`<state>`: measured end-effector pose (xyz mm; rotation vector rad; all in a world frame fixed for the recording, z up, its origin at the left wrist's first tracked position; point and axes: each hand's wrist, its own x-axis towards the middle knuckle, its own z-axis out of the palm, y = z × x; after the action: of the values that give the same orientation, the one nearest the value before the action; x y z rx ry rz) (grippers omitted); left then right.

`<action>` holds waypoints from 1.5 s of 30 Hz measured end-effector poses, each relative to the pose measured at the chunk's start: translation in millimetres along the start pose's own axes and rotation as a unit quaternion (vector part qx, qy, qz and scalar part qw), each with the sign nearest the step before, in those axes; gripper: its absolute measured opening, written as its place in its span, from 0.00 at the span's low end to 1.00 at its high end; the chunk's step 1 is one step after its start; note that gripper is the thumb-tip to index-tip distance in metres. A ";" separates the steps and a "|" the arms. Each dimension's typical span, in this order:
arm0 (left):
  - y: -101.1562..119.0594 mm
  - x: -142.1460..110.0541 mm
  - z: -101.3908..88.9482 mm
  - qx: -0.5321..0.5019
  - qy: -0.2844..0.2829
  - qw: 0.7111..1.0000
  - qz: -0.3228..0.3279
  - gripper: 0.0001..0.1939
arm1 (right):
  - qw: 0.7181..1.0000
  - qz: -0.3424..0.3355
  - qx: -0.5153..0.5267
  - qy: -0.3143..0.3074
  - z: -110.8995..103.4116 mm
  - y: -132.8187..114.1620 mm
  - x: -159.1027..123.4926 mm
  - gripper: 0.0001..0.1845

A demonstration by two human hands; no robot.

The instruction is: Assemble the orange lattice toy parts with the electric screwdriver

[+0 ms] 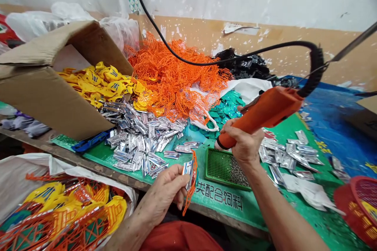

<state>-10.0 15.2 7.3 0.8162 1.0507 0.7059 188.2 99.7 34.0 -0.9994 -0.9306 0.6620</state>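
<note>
The left grip (165, 192) is closed, thumb and fingers pinching a silver piece (187, 169) up off the desk (118, 178), so the orange runner (191, 192) attached to it dangles free. The right grip (244, 143) is clamped around the body of an orange corded power tool (265, 111), holding it raised just beside the left grip, with its black coiled cord (316, 62) slung high and away from the work. Heaps lie within reach toward the far side: silver pieces (138, 137), orange lattice (173, 74), yellow pieces (100, 84) – each kept to its own kind. A small green tray (220, 168) sits just below the grips.
</note>
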 end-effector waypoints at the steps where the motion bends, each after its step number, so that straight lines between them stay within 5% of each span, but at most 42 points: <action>1: -1.0 1.3 0.0 0.009 0.009 1.000 0.002 0.15 | 1.000 0.002 0.001 -0.001 -0.2 1.2 -0.1 0.06; 37: 6.2 10.3 8.9 0.084 0.002 0.996 -0.003 0.15 | 1.000 0.001 0.002 -0.010 -4.1 11.2 1.5 0.06; 45: 7.2 12.1 8.3 0.129 0.018 0.990 0.049 0.13 | 1.000 -0.002 -0.006 -0.017 -4.2 10.8 -0.4 0.06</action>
<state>1.0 26.9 10.1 1.0873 1.1572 0.6767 191.1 102.1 23.1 -1.0001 -0.9667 0.6731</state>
